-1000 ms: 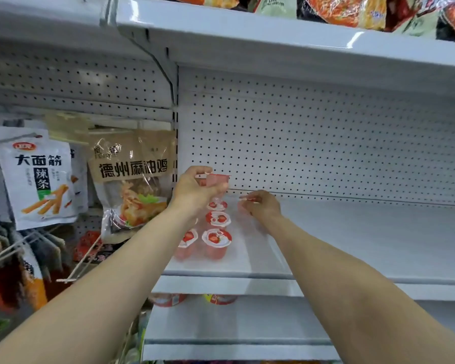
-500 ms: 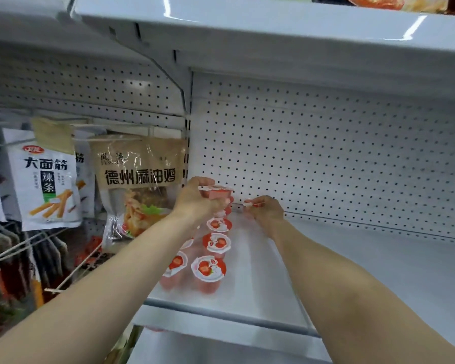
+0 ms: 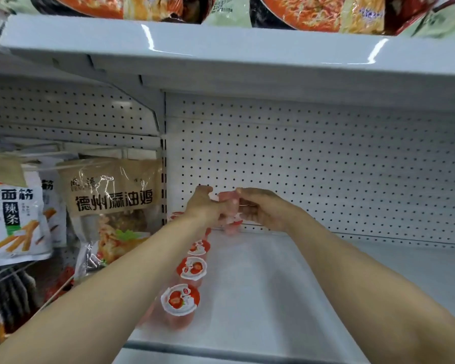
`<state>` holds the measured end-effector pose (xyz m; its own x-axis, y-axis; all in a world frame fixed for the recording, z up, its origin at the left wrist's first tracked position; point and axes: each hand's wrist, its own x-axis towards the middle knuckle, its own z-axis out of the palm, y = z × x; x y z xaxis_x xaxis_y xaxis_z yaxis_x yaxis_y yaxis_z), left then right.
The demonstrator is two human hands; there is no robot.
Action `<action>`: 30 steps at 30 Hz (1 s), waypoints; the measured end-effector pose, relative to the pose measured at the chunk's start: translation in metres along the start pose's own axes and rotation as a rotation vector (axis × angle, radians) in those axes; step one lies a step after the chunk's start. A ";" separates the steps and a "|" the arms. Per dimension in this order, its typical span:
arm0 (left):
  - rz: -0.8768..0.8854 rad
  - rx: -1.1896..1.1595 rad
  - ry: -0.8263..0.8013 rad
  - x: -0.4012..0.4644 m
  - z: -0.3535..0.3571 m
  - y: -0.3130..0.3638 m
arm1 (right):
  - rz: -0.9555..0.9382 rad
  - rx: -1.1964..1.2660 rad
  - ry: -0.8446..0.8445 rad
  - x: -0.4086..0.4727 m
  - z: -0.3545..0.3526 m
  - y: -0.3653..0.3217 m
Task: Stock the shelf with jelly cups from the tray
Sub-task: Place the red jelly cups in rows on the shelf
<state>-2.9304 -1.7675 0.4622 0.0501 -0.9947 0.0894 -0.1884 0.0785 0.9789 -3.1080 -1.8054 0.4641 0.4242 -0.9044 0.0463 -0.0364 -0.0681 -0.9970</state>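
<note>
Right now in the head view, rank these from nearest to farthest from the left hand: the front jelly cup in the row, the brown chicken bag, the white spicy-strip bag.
From the left hand:
1. Brown chicken bag, hanging just left of the shelf divider.
2. Front jelly cup, at the near end of the row, by the shelf's front edge.
3. White spicy-strip bag, hanging farthest left.

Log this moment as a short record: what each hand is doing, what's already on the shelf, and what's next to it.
left hand: grips a jelly cup at the back of the shelf
right hand: pinches the same cup
stocked: strawberry jelly cups in a row along the shelf's left edge
neighbours: hanging snack bags, left
above: instant noodle packs
</note>
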 end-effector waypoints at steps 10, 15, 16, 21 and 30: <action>0.070 0.234 -0.140 0.018 0.022 -0.006 | -0.009 -0.012 0.045 -0.004 -0.038 0.008; 0.089 0.897 -0.317 0.019 0.022 -0.016 | -0.036 -0.344 0.348 0.004 -0.047 0.024; 0.084 0.997 -0.351 0.025 0.023 -0.023 | -0.026 -0.419 0.388 0.007 -0.050 0.030; 0.106 1.313 -0.466 0.028 0.026 -0.023 | 0.021 -0.624 0.486 0.007 -0.055 0.050; 0.084 1.397 -0.456 0.028 0.030 -0.022 | 0.071 -0.789 0.466 0.014 -0.058 0.065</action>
<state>-2.9545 -1.7994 0.4376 -0.2651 -0.9457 -0.1881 -0.9618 0.2732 -0.0182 -3.1571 -1.8469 0.4034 -0.0038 -0.9841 0.1777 -0.7280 -0.1191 -0.6751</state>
